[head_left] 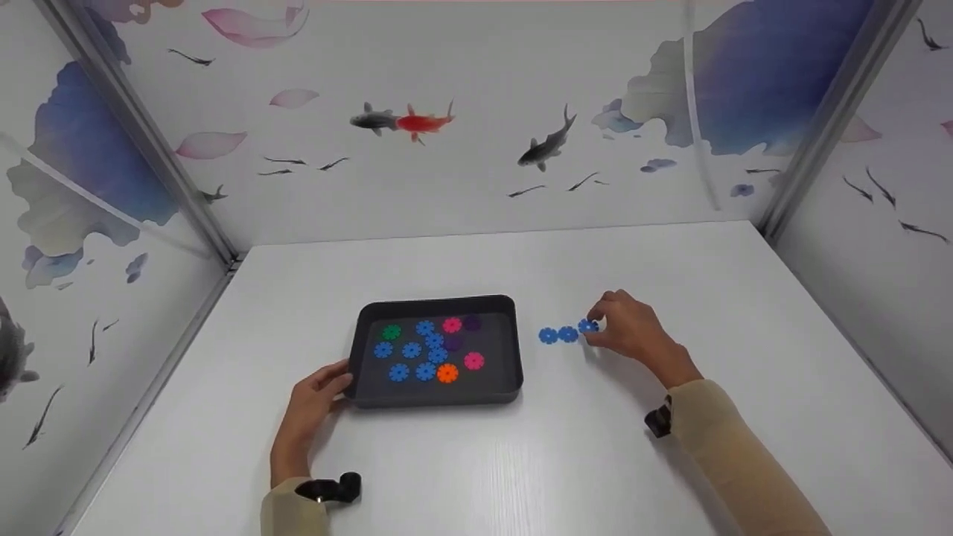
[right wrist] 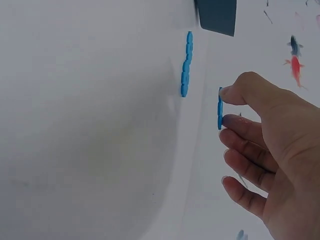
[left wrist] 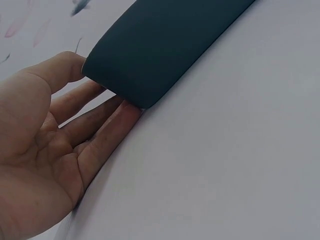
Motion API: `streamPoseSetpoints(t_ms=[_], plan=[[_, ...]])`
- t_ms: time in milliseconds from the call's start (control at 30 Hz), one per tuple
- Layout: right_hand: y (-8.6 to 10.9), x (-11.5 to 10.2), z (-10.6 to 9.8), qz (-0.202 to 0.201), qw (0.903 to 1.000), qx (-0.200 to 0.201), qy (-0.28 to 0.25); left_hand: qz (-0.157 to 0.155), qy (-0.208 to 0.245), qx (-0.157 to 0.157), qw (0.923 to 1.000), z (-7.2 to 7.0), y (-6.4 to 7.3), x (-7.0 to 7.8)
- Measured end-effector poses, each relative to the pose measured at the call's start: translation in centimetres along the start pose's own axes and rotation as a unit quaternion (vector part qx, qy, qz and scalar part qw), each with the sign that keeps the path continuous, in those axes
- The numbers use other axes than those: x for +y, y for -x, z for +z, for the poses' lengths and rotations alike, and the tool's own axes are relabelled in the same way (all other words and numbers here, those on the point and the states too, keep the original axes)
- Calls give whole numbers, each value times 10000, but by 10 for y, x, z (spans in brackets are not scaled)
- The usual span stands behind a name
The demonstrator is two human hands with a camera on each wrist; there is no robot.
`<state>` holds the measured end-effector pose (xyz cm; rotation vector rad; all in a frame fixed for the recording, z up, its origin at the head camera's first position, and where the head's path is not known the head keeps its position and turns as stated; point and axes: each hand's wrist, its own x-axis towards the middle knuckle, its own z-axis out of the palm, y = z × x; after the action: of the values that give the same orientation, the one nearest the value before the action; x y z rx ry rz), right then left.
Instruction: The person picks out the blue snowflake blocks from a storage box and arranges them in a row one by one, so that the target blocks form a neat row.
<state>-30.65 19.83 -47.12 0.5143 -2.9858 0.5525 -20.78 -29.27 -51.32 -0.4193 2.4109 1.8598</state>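
My right hand [head_left: 629, 325] pinches a blue notched plastic disc [head_left: 588, 326] between thumb and index finger. In the right wrist view this disc [right wrist: 220, 108] is edge-on and apart from the table, the other fingers loosely bent below it. Two more blue discs [head_left: 558, 335] lie in a row on the table just left of it. My left hand [head_left: 313, 398] grips the near left corner of a dark shallow tray [head_left: 439, 398]. In the left wrist view its thumb is at the tray wall [left wrist: 150, 55] and its fingers reach under the corner.
Inside the tray lie several blue discs [head_left: 412, 350], a green disc [head_left: 391, 332], an orange disc [head_left: 447, 373], two pink discs [head_left: 473, 361] and two dark purple discs [head_left: 472, 322]. The white table [head_left: 461, 461] is bounded by printed panels [head_left: 476, 186] at back and sides.
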Motion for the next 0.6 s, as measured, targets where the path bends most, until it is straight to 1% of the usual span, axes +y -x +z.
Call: streamPoseSetpoints(t_ms=[133,333,467,600], plan=[[0,4,6,73,9998,-195,-3,-37,16,-19,10000,0,-1,-2],[-1,9,10,127,9993,-365,3,5,17,-98,9999,-1,-2,-3],[-2,13,12,149,9990,-421,38,-16,-14,-61,10000,-1,-1,-2],[-2,14,14,125,9988,-459,-96,8,-69,5,10000,0,0,0]])
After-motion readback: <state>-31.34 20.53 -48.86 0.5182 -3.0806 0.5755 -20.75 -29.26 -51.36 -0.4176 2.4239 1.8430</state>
